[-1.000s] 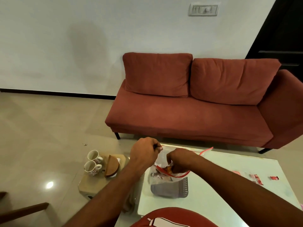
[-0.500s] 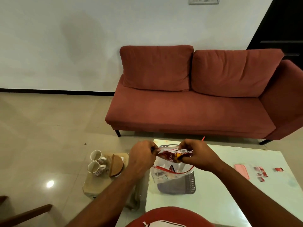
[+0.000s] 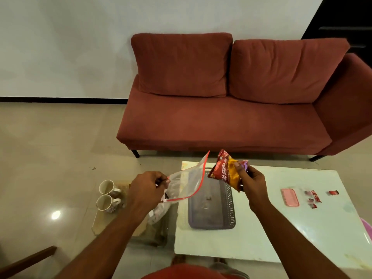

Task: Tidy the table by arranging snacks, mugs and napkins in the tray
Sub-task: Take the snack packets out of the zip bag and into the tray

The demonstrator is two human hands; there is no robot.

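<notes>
My right hand grips a red and yellow snack packet in the air, above the far end of the grey perforated tray. My left hand pinches the rim of a clear zip bag with a red seal strip, held to the left of the tray. The tray lies on the white table near its left edge. Two patterned mugs stand on a low wooden stool to the left. Small red candy wrappers lie on the table at the right.
A pink flat case lies beside the wrappers. A red sofa stands beyond the table. A crumpled plastic bag sits under my left wrist by the table edge. A pink object shows at the far right edge.
My right hand has pulled the snack packet out of the zip bag and lifted it to the right. My left hand has drawn the bag away to the left, uncovering the tray.
</notes>
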